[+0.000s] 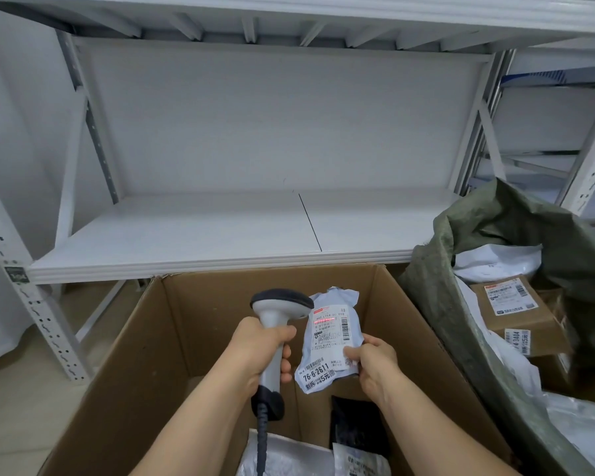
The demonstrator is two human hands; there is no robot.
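So, both hands are up over the open cardboard box, roughly above its middle. The left hand is wrapped tight around the grey handle of a barcode scanner, fingers curled right round it, and the dark scanner head is tipped toward the right. A coiled cable hangs off the bottom of the handle and drops toward the box's near edge.

The right hand pinches a small white parcel by its lower right corner, thumb on the front and the other fingers behind it. The parcel is pretty crumpled and held more or less upright, with its label facing the camera. It's just beside the scanner head, not touching it as far as I can tell. A red scan line sits across the upper part of the label. A second sticker lower down reads 76-6-2611.

Down in the box there's a black packet toward the near right corner and some white poly bags along the near edge.

Behind the box is a white metal shelf, its board running past the box's far edge on both sides. Off the box's right side a green woven sack gapes open with more parcels in it, including a brown carton with a shipping label on top and white mailers around it.
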